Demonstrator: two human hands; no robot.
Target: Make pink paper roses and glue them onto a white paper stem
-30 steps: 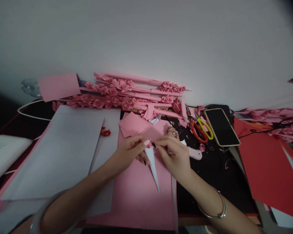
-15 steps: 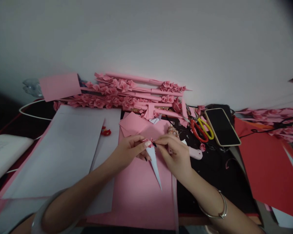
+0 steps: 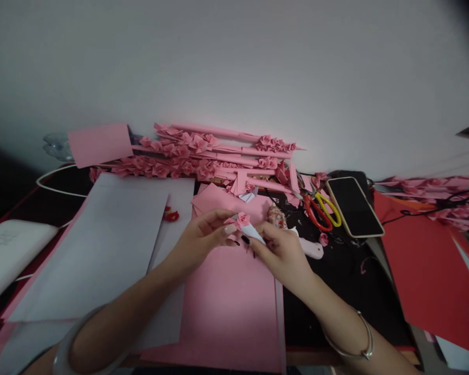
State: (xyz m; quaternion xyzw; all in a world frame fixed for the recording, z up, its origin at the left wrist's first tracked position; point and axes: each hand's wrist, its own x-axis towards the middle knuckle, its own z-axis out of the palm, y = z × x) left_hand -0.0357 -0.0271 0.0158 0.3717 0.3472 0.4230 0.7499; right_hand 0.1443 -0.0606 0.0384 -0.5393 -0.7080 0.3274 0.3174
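Between my two hands is a paper flower (image 3: 243, 219), pink at its folded head, with a white paper cone (image 3: 254, 232) below it. My left hand (image 3: 205, 234) pinches the edge of the pink head from the left. My right hand (image 3: 283, 250) is closed round the white cone, thumb against its near side, and covers the cone's lower end. Both hands are above the pink paper sheets (image 3: 230, 302) in the middle of the table.
Many pink paper flowers (image 3: 187, 146) lie along the wall. White sheets (image 3: 94, 250) and a white device (image 3: 15, 255) are on the left. To the right lie red and yellow scissors (image 3: 317, 212), a phone (image 3: 355, 207), a pink-handled tool (image 3: 311, 248) and red paper (image 3: 426, 271).
My right hand has moved from the flower head down to the white cone. The cone has turned, so its tip no longer points down in the open.
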